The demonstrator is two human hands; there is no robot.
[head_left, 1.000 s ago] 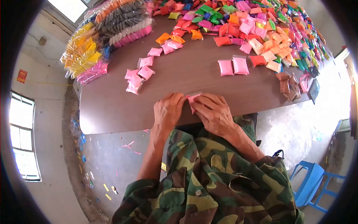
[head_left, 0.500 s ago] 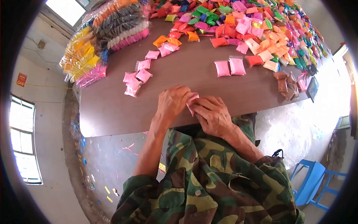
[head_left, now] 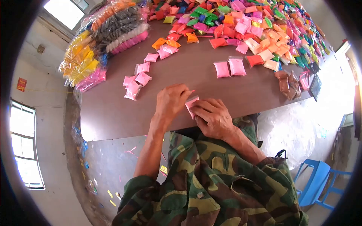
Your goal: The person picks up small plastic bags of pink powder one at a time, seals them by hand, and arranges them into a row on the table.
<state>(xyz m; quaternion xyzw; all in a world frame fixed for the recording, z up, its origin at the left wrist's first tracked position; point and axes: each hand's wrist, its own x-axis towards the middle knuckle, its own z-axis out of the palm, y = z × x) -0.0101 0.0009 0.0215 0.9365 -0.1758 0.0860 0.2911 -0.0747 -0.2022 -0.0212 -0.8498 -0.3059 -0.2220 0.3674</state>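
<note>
My right hand (head_left: 214, 117) grips a small clear packet filled with pink material (head_left: 191, 106) near the table's front edge, fingers on its right side. Just up and left of that packet is my left hand (head_left: 171, 101), its fingers pinched together. A tiny pink strip (head_left: 192, 91) pokes out from the left fingertips, apart from the packet. Two more pink packets (head_left: 229, 68) lie side by side beyond my right hand. A loose trail of pink packets (head_left: 132, 89) is on the table to the left of my left hand.
A large heap of many-coloured packets (head_left: 241, 28) covers the back and right of the brown table (head_left: 109, 116). Bundled packets in clear plastic (head_left: 88, 56) stand at the back left. Brown packets (head_left: 288, 84) lie near the right edge. A blue stool (head_left: 315, 180) is on the floor at right.
My left hand has come away from the packet, up and left, with a small pink strip at its fingertips. My right hand still holds the packet, whose top now shows.
</note>
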